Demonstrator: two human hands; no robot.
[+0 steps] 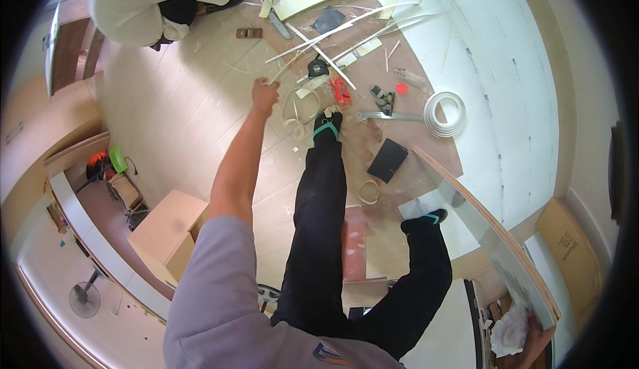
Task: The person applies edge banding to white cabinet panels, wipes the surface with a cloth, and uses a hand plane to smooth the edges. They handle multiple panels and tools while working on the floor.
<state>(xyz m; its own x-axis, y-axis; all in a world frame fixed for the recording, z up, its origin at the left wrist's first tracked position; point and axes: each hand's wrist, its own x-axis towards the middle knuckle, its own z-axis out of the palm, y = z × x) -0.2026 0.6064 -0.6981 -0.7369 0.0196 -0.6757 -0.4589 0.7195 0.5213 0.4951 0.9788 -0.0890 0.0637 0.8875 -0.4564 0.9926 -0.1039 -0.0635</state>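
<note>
My left hand (265, 97) reaches forward over the floor with its fingers curled. It pinches the near end of a thin pale strip (287, 67), which runs away to the right. Beside it, loops of similar strip (301, 105) lie near my foot. Just beyond my toes are a black tape measure (317, 68) and a red tool (340, 91). A brown block-shaped hand plane (249, 33) rests farther off on the tiles. My right hand does not show.
A large white sheet (492, 89) covers the right floor, with a white roll of edging (444, 114) at its border. A board (489, 226) stands on edge at my right. Another person (156, 3) crouches far left. A cabinet box (168, 232) stands near left.
</note>
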